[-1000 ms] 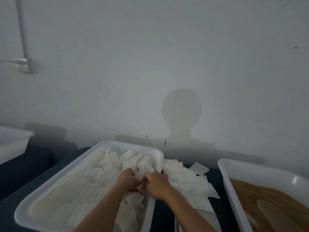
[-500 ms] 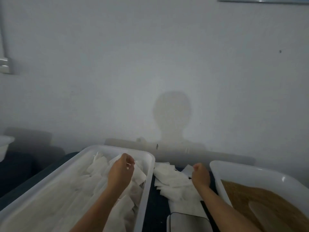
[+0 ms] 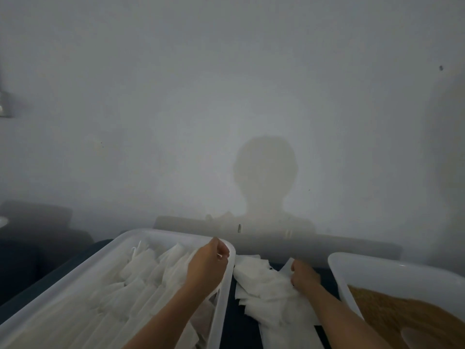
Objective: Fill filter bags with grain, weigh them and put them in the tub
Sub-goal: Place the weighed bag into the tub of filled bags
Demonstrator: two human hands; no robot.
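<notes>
White plastic everywhere up close: large tub point(image 3: 75, 293) at lower left, heaped with filled filter bags point(image 3: 141, 278). Left hand point(image 3: 207, 267) poised over the tub's far right corner, fingers point(image 3: 222, 251) curled and pinched together near the rim, perhaps on a thin edge of bag; too blurred to tell. Just right of the tub, on the dark surface point(image 3: 247, 331), loose pile of flat empty filter bags point(image 3: 261, 285). Right hand point(image 3: 304, 277) resting on that pile, fingers point(image 3: 293, 268) curled down into the bags and hidden; cannot tell whether gripping one. At lower right, second white tub point(image 3: 357, 270) holding brown grain point(image 3: 397, 313), with a pale scoop-like shape point(image 3: 425, 337) lying in it. Farther back, pale grey wall point(image 3: 226, 96) bearing the shadow point(image 3: 265, 177) of a head and shoulders.
</notes>
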